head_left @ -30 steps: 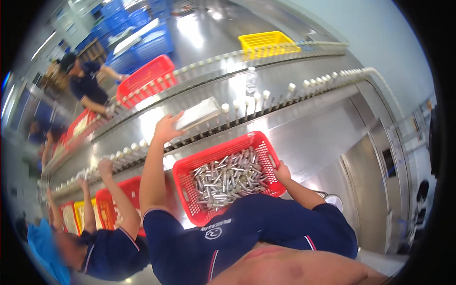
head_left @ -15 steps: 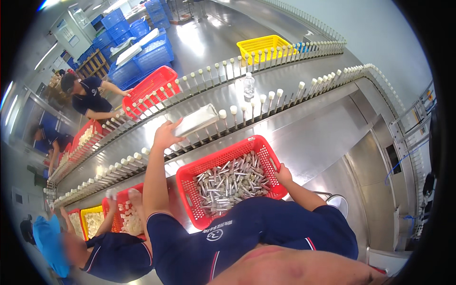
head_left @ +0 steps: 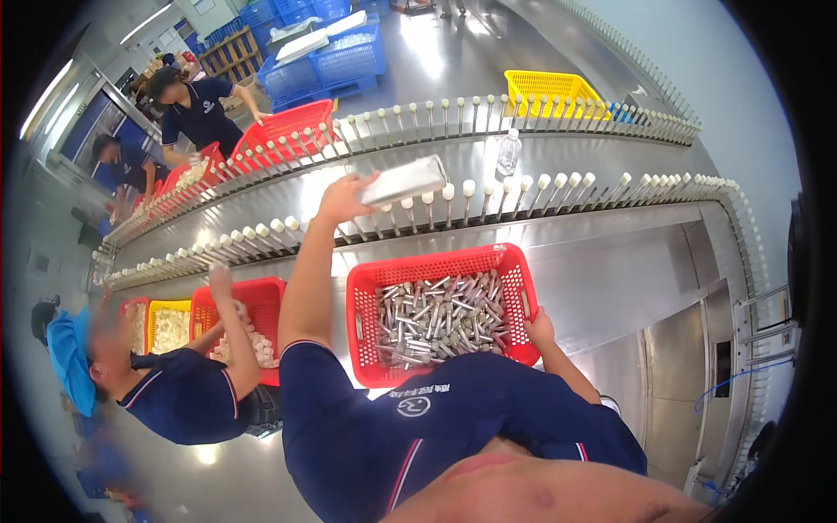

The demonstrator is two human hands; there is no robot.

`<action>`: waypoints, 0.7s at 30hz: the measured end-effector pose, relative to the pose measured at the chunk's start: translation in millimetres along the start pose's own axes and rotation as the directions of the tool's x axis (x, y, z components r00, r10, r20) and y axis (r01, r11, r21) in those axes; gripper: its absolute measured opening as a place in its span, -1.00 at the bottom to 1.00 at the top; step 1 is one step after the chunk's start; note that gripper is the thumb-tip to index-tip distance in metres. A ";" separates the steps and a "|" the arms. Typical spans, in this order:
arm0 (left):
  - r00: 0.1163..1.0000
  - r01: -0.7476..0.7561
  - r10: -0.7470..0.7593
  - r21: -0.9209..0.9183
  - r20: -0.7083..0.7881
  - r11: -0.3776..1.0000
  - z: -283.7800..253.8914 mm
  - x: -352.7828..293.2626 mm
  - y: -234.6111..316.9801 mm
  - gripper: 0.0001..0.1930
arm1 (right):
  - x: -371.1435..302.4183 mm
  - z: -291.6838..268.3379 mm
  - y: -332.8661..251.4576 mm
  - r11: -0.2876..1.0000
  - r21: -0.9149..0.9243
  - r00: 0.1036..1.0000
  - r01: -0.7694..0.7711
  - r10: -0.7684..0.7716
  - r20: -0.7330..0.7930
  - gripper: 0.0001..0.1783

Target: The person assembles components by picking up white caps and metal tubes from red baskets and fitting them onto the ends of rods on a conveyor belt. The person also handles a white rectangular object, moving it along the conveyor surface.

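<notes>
My left hand [head_left: 347, 199] is closed on one end of a long silvery-white rectangular block [head_left: 405, 180], held tilted over the near row of white-tipped pegs [head_left: 468, 190]. What the block is made of I cannot tell. Close to my body, a red perforated basket [head_left: 366, 270] holds a heap of small metal rods with dull, pale heads [head_left: 440, 318]. My right hand [head_left: 540, 329] grips this basket at its right end, with its fingers partly hidden by the rim.
A clear bottle [head_left: 508, 152] stands between the two peg rows on the steel table [head_left: 602, 270]. Beyond the far row sit a yellow basket [head_left: 551, 87] and another red basket [head_left: 288, 131]. To my left, a co-worker in a blue cap [head_left: 71, 362] works over baskets of white pieces.
The whole view has swung, so the scene sits differently. My left hand has moved the block slightly farther from me; my right hand stays on the basket. The left co-worker's hand has risen toward the pegs.
</notes>
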State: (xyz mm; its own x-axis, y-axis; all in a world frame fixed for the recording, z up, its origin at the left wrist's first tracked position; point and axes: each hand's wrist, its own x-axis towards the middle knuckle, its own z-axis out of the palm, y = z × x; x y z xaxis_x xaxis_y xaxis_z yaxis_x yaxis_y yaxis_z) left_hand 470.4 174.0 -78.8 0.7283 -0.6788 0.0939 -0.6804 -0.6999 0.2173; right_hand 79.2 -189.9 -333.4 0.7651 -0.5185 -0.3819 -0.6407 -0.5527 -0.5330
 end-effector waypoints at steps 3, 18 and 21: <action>1.000 0.015 -0.014 0.042 -0.019 0.999 -10.4 2.1 5.5 -0.17 | 5.0 11.4 5.1 0.998 0.050 0.998 0.045 -0.044 -0.034 -0.61; 0.990 -0.110 0.107 0.028 0.088 0.994 2.7 9.4 13.4 -0.17 | 1.3 10.4 14.7 0.990 0.098 0.994 0.105 -0.101 -0.048 -0.62; 0.992 -0.071 0.070 0.008 0.108 0.997 15.4 6.0 11.9 -0.18 | 5.4 9.1 13.1 0.978 0.175 0.994 0.111 -0.107 -0.036 -0.61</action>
State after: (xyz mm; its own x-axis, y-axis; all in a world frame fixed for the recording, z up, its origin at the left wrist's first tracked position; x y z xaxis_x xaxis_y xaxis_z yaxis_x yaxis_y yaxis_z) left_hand 465.4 158.2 -90.6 0.6660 -0.7460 0.0034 -0.7310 -0.6517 0.2023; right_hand 75.5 -194.0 -349.3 0.8262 -0.4797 -0.2956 -0.5301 -0.4841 -0.6961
